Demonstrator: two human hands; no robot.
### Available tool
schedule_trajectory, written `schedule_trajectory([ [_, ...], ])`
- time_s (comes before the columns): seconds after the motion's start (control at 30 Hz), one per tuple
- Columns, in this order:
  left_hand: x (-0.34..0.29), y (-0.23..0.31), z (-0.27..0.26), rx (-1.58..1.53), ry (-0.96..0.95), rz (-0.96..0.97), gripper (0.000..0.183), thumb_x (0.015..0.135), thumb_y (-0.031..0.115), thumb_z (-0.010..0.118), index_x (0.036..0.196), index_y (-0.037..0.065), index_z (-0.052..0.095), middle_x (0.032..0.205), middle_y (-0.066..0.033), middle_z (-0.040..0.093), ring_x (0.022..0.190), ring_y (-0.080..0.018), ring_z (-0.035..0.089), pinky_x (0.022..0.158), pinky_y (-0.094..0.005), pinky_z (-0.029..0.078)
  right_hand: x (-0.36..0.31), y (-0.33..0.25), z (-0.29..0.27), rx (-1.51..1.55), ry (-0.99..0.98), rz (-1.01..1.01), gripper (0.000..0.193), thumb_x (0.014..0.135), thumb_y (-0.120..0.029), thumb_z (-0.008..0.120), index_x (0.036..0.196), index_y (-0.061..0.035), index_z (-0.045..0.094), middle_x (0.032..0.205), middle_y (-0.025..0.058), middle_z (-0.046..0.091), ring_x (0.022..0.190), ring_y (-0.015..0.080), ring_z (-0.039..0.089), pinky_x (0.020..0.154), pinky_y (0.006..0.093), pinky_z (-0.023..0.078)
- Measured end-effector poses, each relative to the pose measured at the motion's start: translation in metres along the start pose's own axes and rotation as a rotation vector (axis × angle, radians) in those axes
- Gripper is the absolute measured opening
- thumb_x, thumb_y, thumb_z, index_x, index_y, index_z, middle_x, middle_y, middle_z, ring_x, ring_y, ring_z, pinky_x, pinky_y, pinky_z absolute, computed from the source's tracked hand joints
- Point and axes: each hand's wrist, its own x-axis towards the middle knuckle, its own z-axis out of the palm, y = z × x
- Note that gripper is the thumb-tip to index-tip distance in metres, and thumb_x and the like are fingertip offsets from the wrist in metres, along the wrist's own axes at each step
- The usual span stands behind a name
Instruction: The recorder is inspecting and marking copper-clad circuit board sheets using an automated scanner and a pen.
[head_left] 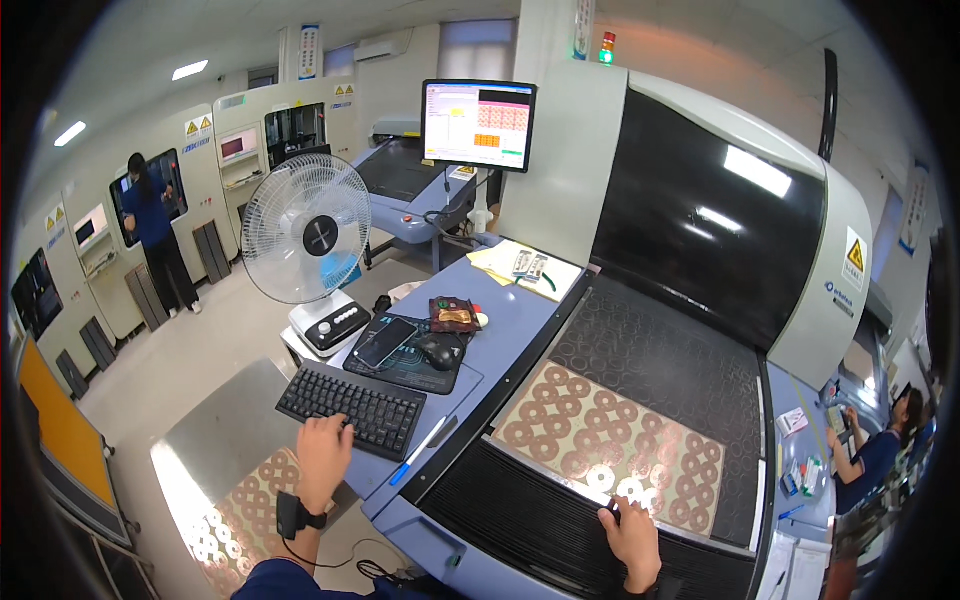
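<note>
My left hand [324, 460] lies over the near edge of a black keyboard [352, 408], its fingers stretched toward the keys and nothing held. A black strapped device [298, 516] with a cable sits on that wrist. On the machine's dark textured bed [665, 345] rests a flat panel [610, 445] patterned with copper-coloured rings. My right hand [634, 545] is at the panel's front edge, by a pale metal strip, with fingers apart and touching or just over it. A similar ring-patterned panel [262, 500] lies on a shiny metal sheet to the left, below my left forearm.
A large machine hood [710, 200] rises behind the bed. Left of it are a monitor [478, 125], a fan [307, 230], a phone [387, 342], a mouse [438, 351] and a blue-and-white pen [418, 450]. One person [150, 225] stands far left; another [875, 450] works at right.
</note>
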Motion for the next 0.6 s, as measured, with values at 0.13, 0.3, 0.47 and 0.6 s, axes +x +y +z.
schedule_trajectory([
  [0.13,-0.029,0.035,0.015,-0.068,-0.376,0.087,0.025,0.087,0.028,0.066,0.083,0.004,0.066,0.082,-0.0147,0.066,0.08,-0.0333,0.063,0.071,-0.0439,0.052,0.0,-0.008,0.006,-0.047,0.091,-0.052,0.047,0.094,-0.032,0.061,0.122,0.0056,0.058,0.126,0.0319,0.058,0.122,0.0488,0.051,0.104,0.0483,0.041],
  [0.3,-0.034,0.053,0.027,-0.093,-0.306,0.228,0.029,0.091,0.033,0.063,0.085,0.004,0.065,0.084,-0.0152,0.066,0.082,-0.0336,0.064,0.072,-0.0432,0.053,0.0,-0.038,0.005,0.159,0.3,-0.227,0.048,0.097,-0.027,0.057,0.126,0.0105,0.056,0.135,0.035,0.05,0.127,0.047,0.049,0.106,0.0468,0.04],
  [0.47,-0.022,0.102,0.026,-0.572,-0.52,0.346,0.03,0.093,0.035,0.062,0.083,0.007,0.062,0.081,-0.0101,0.063,0.081,-0.0295,0.064,0.068,-0.0414,0.051,-0.007,-0.082,0.014,0.225,0.221,-0.441,0.06,0.086,-0.001,0.068,0.141,0.0016,0.046,0.116,0.0253,0.066,0.099,0.0336,0.069,0.088,0.0397,0.053],
  [0.6,-0.012,0.15,0.048,-0.883,-0.545,0.623,0.033,0.091,0.037,0.066,0.079,0.007,0.058,0.075,-0.0068,0.059,0.076,-0.0273,0.061,0.065,-0.0395,0.049,0.006,-0.092,0.027,0.251,0.253,-0.492,0.078,0.082,0.0,0.071,0.15,-0.001,0.032,0.118,0.0263,0.065,0.102,0.035,0.069,0.087,0.0391,0.054],
])
